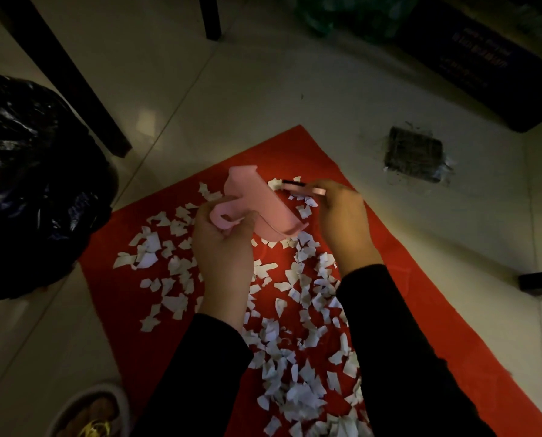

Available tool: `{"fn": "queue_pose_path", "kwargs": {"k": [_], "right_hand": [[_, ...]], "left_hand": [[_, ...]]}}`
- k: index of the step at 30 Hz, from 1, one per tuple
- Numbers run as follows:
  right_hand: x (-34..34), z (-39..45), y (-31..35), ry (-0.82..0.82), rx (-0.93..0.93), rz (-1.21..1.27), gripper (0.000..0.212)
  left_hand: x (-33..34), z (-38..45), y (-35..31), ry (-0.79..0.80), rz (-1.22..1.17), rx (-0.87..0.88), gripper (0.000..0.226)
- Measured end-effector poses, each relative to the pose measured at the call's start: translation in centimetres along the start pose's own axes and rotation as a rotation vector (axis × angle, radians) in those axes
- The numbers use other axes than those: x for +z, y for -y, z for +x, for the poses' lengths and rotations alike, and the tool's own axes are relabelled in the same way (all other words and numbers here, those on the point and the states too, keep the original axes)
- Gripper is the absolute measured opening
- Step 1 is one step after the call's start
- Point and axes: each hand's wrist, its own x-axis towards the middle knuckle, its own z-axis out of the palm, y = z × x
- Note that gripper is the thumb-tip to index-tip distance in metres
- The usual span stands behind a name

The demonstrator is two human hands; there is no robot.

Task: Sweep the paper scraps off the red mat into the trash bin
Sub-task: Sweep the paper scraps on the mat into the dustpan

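A red mat lies on the tiled floor, strewn with several white paper scraps from its middle to its near end. My left hand grips the looped handle of a pink dustpan, held tilted above the mat's far part. My right hand holds a small pink brush with dark bristles, its tip just right of the dustpan near a few scraps. A trash bin lined with a black bag stands off the mat's left edge.
A dark furniture leg slants across the floor behind the bin; another leg stands at the top. A floor drain lies right of the mat. A dark box sits far right. A white bowl is at bottom left.
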Motion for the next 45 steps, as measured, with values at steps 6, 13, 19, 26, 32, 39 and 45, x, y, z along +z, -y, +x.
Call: {"fn": "queue_pose_path", "kwargs": {"k": [6, 13, 19, 26, 32, 39, 45], "right_hand": [[-2.1, -0.5, 1.1, -0.141, 0.003, 0.127, 0.036], [-0.3, 1.8, 1.3, -0.040, -0.003, 0.050, 0.036], [-2.3, -1.9, 1.1, -0.024, 0.042, -0.029, 0.027], [-2.7, -0.8, 0.9, -0.163, 0.023, 0.133, 0.026], [-0.9, 1.9, 0.9, -0.017, 0.013, 0.053, 0.031], [-3.4, 0.5, 1.7, 0.058, 0.026, 0.011, 0.025], [-4.3, 1.2, 2.2, -0.078, -0.003, 0.062, 0.030]], "left_hand": [[-1.1, -0.5, 0.1, 0.009, 0.013, 0.008, 0.024], [-1.9, -1.3, 0.8, -0.016, 0.056, -0.021, 0.025], [-2.1, -1.1, 0.7, -0.002, 0.059, -0.015, 0.023], [-1.6, -1.2, 0.7, 0.003, 0.047, -0.012, 0.027], [-1.4, -1.6, 0.7, 0.010, 0.038, -0.028, 0.029], [-1.5, -1.2, 0.8, 0.006, 0.051, -0.008, 0.027], [-1.6, -1.6, 0.7, 0.011, 0.045, -0.002, 0.028]]}}
